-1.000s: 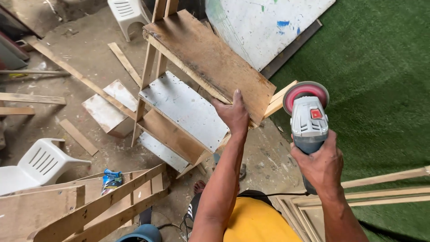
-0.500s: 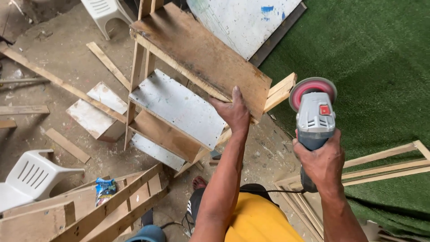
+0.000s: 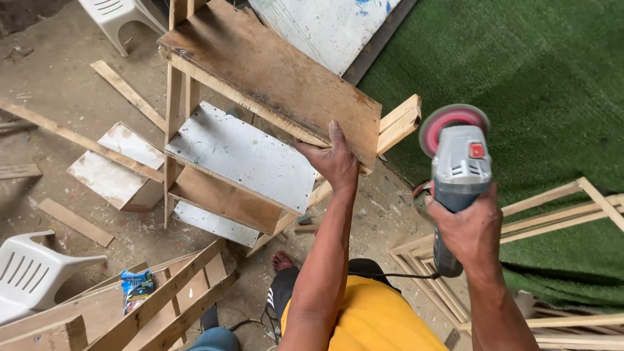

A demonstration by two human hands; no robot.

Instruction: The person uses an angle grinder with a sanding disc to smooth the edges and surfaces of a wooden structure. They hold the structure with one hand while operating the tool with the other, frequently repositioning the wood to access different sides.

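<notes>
My left hand (image 3: 336, 159) grips the near edge of the brown top board (image 3: 273, 71) of a small wooden shelf unit (image 3: 214, 169), which has a grey-white middle shelf (image 3: 240, 156). My right hand (image 3: 469, 227) holds a grey angle grinder (image 3: 458, 175) by its body, upright in the air to the right of the shelf unit. Its pink-red sanding disc (image 3: 448, 120) sits at the top, close to the protruding wooden rail end (image 3: 400, 120) without touching it. A black cord runs from the grinder toward my body.
White plastic chairs stand at the lower left (image 3: 32, 273) and top left (image 3: 120, 16). Loose wooden slats (image 3: 127, 94) and a white box (image 3: 120, 169) lie on the dusty concrete floor. Green artificial turf (image 3: 539, 84) covers the right. Wooden frames (image 3: 559, 214) lie at right, planks at lower left.
The view has drawn closer to the shelf unit and shifted. My left hand stays on the top board; the grinder remains held up at the right.
</notes>
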